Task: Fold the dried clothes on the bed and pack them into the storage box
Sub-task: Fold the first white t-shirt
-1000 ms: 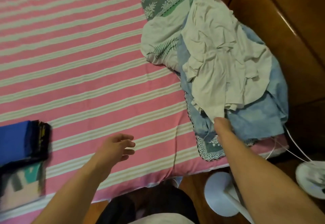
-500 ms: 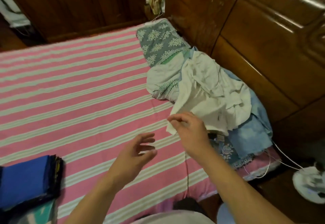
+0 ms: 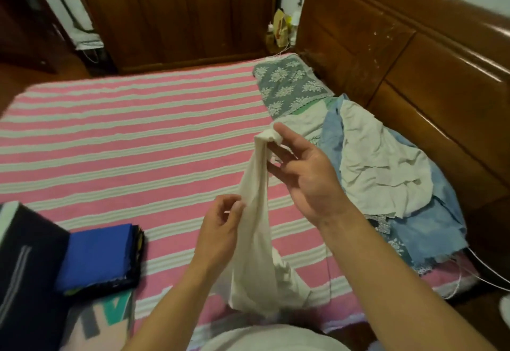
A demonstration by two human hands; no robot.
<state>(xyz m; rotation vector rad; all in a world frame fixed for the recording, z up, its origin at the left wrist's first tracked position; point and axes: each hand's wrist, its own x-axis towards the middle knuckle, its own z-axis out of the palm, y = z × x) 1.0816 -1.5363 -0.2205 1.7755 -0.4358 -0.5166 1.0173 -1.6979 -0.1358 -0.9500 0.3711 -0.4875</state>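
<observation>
**Both hands on a cream garment, held up over the bed**

Your right hand (image 3: 305, 174) is raised above the bed (image 3: 132, 141), palm turned toward you, forearm coming in from the lower right. Thumb and index finger pinch the top corner of a cream garment (image 3: 255, 240); the other three fingers are spread loose and off the cloth.

Your left hand (image 3: 220, 229) sits lower and nearer your body, forearm rising from the bottom edge. Its fingers are curled, thumb and fingertips nipping the garment's left edge partway down.

The garment hangs bunched and narrow between the two grips, widening at the bottom, where it dangles near your lap.

The unfolded pile (image 3: 386, 174) lies on the bed's right side against the wooden headboard (image 3: 414, 55): a cream piece on top of light blue fabric, next to a grey floral pillow (image 3: 289, 85).

On the left of the bed, a folded blue piece (image 3: 96, 257) tops a small dark stack. Just left of it there's a dark item (image 3: 27, 268) with pale stripes; can't tell what it is.
</observation>
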